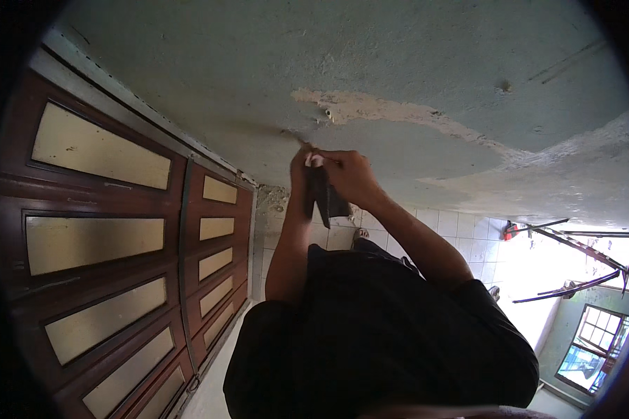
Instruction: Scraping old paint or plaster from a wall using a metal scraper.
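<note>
**Head view: both hands on a dark tool at the wall**

Head view shows a person in a dark shirt (377, 328) with both arms raised to a pale green plastered wall (412, 63). The two hands meet at one spot, touching each other.

The right hand (349, 174) is curled into a fist over the top of a dark flat tool (326, 199); its knuckles face the wall. The left hand (302, 167) is closed as well, pressed against the tool's left side, with the forearm running straight down from it toward the shirt. How each finger lies on the tool cannot be made out.

The tool sits between and just below the hands. Its long axis runs roughly up and down in the picture: the upper end is hidden inside the grip, and the broad dark lower end hangs free below the hands, slanting slightly right. What kind of tool it is cannot be told. A thin dark tip shows just above the left hand, touching the wall.

Just above and to the right of the hands a bare, sandy patch (398, 115) of missing plaster stretches away rightward. Well to the left of the hands stand brown panelled doors (119, 244) with cream insets. Below the hands, beyond the shirt, lies a white tiled floor (461, 230). Far to the lower right is a window (594, 349).
</note>
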